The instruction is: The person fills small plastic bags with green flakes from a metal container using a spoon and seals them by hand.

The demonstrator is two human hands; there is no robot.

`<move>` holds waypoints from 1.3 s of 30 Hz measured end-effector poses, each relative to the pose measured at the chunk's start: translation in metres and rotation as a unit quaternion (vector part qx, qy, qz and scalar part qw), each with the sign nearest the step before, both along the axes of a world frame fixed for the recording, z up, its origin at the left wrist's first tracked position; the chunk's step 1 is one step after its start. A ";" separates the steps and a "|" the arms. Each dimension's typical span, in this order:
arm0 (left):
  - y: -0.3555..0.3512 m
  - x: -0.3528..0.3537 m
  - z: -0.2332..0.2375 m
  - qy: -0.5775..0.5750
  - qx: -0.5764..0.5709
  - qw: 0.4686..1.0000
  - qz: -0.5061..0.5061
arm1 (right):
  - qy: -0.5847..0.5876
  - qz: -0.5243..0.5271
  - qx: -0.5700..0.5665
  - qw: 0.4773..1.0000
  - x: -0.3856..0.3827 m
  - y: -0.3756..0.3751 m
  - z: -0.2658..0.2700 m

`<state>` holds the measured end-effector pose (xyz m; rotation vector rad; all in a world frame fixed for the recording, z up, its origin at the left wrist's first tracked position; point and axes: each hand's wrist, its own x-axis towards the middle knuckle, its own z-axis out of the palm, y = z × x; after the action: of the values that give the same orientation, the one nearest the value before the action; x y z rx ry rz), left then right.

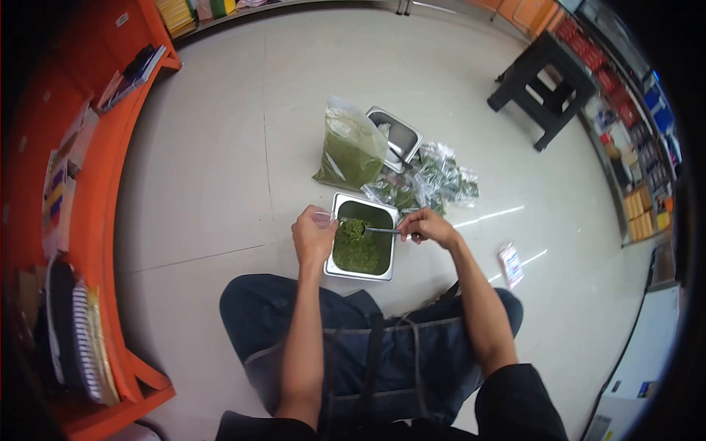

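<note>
At the far left we see curved orange shelving (95,220) running down the edge of the room, with papers and booklets on it and spiral-bound pads (81,345) stacked lower down. Next comes the floor (213,184), pale glossy tile with thin joint lines, which serves as the work surface. The person sits on it with knees apart in dark jeans and an apron.

The left hand (315,235) is curled shut around what looks like a small clear bag (321,214), held at the left rim of a steel pan (360,274). The pan lies on the tiles just ahead of the knees and holds chopped green herb (357,248). Over the herb hangs a spoon (379,230) with a green heap in its bowl. The right hand (429,226) pinches its handle between thumb and fingertips at the pan's right rim.

Beyond the pan we note a big plastic sack of herb (349,151), a second steel pan (397,132) behind it, and a heap of small filled packets (435,178) to their right. One lone packet (510,263) lies on the tiles further right. A black stool (544,84) stands well apart, and stocked shelves (632,125) line the right wall.
</note>
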<state>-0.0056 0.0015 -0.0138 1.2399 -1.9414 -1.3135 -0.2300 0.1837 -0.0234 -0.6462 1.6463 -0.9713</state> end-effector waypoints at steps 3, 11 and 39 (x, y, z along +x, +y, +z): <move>-0.002 0.001 -0.002 -0.015 0.007 1.000 0.012 | 0.023 0.008 0.004 1.000 -0.001 0.001 0.002; -0.004 0.002 -0.003 -0.081 0.000 0.997 0.016 | 0.042 0.020 -0.012 0.999 -0.002 0.005 -0.012; -0.003 0.004 0.005 -0.124 -0.010 0.992 0.011 | 0.103 0.040 -0.004 0.994 0.001 0.002 -0.017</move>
<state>-0.0018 -0.0014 -0.0089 1.4691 -2.0960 -1.1718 -0.2286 0.1860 -0.0409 -0.8353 1.7830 -0.8777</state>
